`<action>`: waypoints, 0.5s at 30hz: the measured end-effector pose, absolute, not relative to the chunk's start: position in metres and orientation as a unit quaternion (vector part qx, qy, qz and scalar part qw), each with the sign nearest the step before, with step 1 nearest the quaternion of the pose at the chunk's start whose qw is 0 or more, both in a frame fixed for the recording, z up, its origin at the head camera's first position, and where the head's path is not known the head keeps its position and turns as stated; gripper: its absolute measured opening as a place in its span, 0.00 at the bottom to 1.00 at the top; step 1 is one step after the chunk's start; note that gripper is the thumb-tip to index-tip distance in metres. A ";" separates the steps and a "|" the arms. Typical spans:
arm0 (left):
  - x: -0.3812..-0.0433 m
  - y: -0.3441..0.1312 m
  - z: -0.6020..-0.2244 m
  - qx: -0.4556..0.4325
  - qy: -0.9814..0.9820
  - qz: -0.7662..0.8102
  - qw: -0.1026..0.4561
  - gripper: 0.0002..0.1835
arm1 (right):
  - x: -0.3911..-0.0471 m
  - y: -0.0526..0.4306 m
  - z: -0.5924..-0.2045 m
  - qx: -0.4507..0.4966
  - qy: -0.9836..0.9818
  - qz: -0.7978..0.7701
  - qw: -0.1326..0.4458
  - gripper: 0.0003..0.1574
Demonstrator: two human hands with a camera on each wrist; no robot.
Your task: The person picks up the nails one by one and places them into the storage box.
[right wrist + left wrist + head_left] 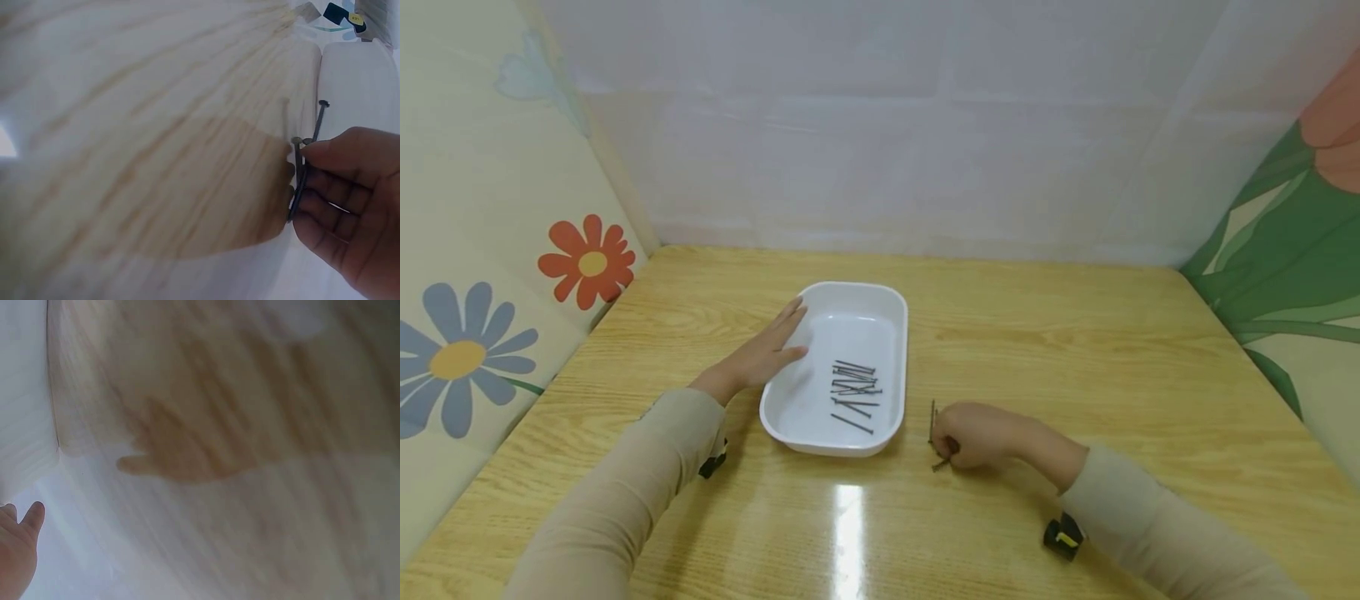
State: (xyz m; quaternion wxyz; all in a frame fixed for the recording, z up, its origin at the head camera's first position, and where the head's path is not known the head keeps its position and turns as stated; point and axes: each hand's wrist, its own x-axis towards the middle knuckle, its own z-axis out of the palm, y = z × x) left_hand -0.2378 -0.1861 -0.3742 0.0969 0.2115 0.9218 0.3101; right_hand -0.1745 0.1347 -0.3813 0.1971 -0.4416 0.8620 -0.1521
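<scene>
A white rectangular tray point(835, 450) stands on the table, with several dark nails point(855, 387) lying loosely across its bottom. At its left side my left hand point(762, 357) rests on the rim with fingers extended; only part of that hand point(17, 553) shows in the left wrist view. To the right of the tray, low at the tabletop, my right hand point(977, 433) has its fingers curled and pinches nails. In the right wrist view the nails point(299, 178) lie against the thumb and fingertips, their round heads pointing up. How many it grips cannot be told.
The wood-grain table point(1060, 333) is glossy and reflects light near its front. A white sheet point(880, 167) closes off the back. Flower-patterned panels stand at the left point(460, 208) and right point(1300, 250). Black wrist devices hang under both sleeves.
</scene>
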 end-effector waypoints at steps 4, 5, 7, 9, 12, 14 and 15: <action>-0.238 -0.186 -0.374 0.212 0.922 0.309 0.097 0.33 | -0.175 0.137 -0.379 -0.424 0.859 -0.196 0.209 0.11; -0.238 -0.186 -0.374 0.212 0.922 0.309 0.096 0.33 | -0.175 0.137 -0.379 -0.416 0.859 -0.211 0.212 0.10; -0.238 -0.186 -0.374 0.213 0.922 0.310 0.095 0.33 | -0.177 0.138 -0.378 -0.407 0.854 -0.244 0.212 0.09; -0.238 -0.186 -0.375 0.215 0.921 0.310 0.094 0.33 | -0.179 0.139 -0.377 -0.395 0.850 -0.275 0.212 0.07; -0.239 -0.186 -0.376 0.217 0.921 0.309 0.092 0.33 | -0.184 0.139 -0.375 -0.392 0.846 -0.303 0.196 0.04; -0.239 -0.186 -0.376 0.217 0.922 0.307 0.092 0.33 | -0.186 0.139 -0.374 -0.387 0.847 -0.315 0.184 0.02; -0.239 -0.187 -0.376 0.217 0.922 0.308 0.093 0.33 | -0.187 0.139 -0.373 -0.385 0.848 -0.319 0.177 0.02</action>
